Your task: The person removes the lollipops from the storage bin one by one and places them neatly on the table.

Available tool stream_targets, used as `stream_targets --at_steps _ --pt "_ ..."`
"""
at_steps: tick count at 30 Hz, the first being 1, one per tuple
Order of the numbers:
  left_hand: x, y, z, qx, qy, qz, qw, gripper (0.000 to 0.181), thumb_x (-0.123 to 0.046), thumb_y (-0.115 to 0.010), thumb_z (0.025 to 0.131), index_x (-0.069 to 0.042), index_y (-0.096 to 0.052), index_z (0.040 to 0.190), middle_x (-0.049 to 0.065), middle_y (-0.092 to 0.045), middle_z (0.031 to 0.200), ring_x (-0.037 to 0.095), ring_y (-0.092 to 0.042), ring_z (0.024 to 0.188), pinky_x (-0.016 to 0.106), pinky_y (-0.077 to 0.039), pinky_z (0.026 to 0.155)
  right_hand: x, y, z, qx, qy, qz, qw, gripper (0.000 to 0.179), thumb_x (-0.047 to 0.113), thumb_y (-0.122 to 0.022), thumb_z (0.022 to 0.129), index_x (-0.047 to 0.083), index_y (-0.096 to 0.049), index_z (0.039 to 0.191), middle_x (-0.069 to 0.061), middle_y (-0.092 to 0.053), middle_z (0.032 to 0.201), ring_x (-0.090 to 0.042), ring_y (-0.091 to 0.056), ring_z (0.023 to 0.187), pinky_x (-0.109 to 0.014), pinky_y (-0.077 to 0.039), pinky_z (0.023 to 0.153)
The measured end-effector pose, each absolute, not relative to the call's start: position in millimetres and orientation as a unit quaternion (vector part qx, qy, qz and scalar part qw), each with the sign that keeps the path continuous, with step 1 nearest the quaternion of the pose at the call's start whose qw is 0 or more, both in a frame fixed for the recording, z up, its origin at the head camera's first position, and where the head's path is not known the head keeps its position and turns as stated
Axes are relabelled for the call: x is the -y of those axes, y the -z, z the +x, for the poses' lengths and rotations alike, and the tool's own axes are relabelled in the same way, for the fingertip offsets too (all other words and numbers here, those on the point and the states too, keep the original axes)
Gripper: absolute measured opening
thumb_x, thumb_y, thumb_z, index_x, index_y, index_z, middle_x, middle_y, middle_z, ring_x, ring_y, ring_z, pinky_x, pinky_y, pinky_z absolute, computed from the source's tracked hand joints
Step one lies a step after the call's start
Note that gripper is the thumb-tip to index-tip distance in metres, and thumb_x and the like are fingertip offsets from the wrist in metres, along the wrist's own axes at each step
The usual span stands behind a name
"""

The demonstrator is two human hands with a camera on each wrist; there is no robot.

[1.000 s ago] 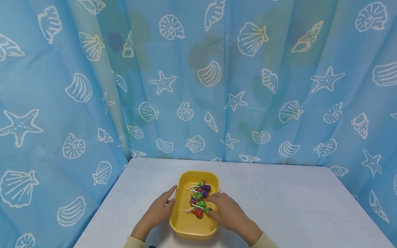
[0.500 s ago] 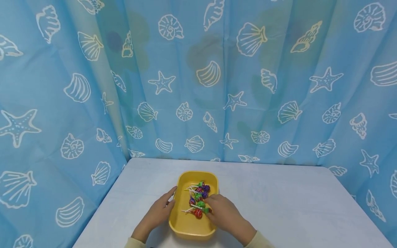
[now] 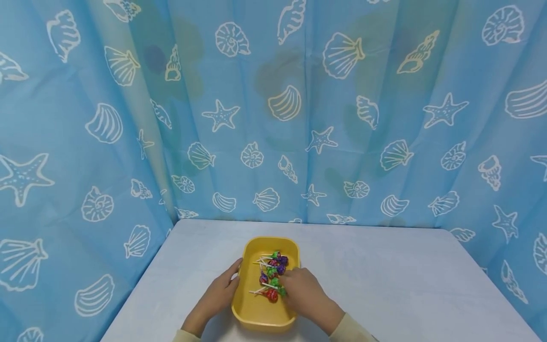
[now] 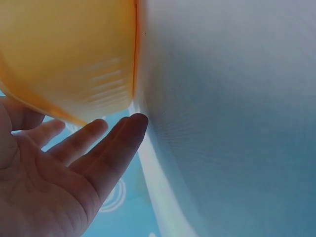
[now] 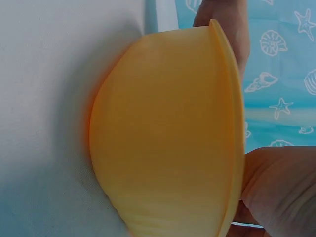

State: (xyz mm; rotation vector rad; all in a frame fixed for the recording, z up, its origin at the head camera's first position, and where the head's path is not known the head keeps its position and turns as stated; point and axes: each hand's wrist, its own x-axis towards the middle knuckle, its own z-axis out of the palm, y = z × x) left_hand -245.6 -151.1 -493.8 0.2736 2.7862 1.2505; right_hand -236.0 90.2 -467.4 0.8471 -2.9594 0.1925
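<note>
A yellow plastic tray (image 3: 262, 311) stands on the table with several wrapped lollipops inside, among them a red one (image 3: 271, 295) and purple ones (image 3: 282, 261). Over its right rim reaches my right hand (image 3: 305, 293), its bent fingers and thumb pinching a green lollipop (image 3: 282, 291) that they partly cover. In the right wrist view the rim hides most of those fingers; a white stick (image 5: 248, 225) shows beside them. My left hand (image 3: 218, 292) lies along the tray's left side, thumb near the rim. The left wrist view shows its fingers (image 4: 116, 148) extended beside the tray wall (image 4: 74, 54).
A white cloth covers the table (image 3: 376, 280). Behind and to the left hangs a blue curtain (image 3: 273, 142) printed with shells and starfish. The table's far edge runs along the curtain's foot.
My right hand has moved slightly left, deeper over the tray, and its fingers have bent down around the green lollipop. My left hand stays by the tray. The head view has shifted a little.
</note>
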Motion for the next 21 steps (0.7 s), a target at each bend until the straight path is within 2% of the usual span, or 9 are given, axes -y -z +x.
stream_targets --at_steps 7,13,21 --pt "151 495 -245 -0.910 -0.402 0.099 0.025 0.050 -0.014 -0.045 0.106 -0.007 -0.041 0.156 0.021 -0.053 0.147 0.043 -0.047 0.136 0.062 -0.036 0.112 -84 470 -240 0.963 -0.028 0.266 0.014 0.015 0.017 -0.082 0.080 0.016 -0.078 0.094 0.005 -0.068 0.082 -0.013 -0.055 0.075 -0.034 -0.047 0.073" --pt "151 495 -244 -0.909 -0.402 0.110 0.018 0.049 -0.012 -0.043 0.107 -0.005 -0.041 0.155 0.022 -0.053 0.146 0.044 -0.047 0.136 0.062 -0.036 0.112 -81 470 -239 0.960 -0.001 0.279 0.033 0.004 0.013 -0.078 0.082 0.016 -0.075 0.083 0.005 -0.065 0.074 -0.014 -0.054 0.071 -0.034 -0.047 0.071" --pt "149 494 -242 -0.906 -0.408 0.104 0.030 0.049 -0.012 -0.041 0.107 -0.005 -0.040 0.155 0.023 -0.052 0.146 0.045 -0.047 0.136 0.062 -0.036 0.111 -76 474 -239 0.959 0.035 0.280 0.037 0.009 0.014 -0.079 0.080 0.016 -0.072 0.075 0.004 -0.063 0.070 -0.014 -0.054 0.065 -0.032 -0.044 0.066"
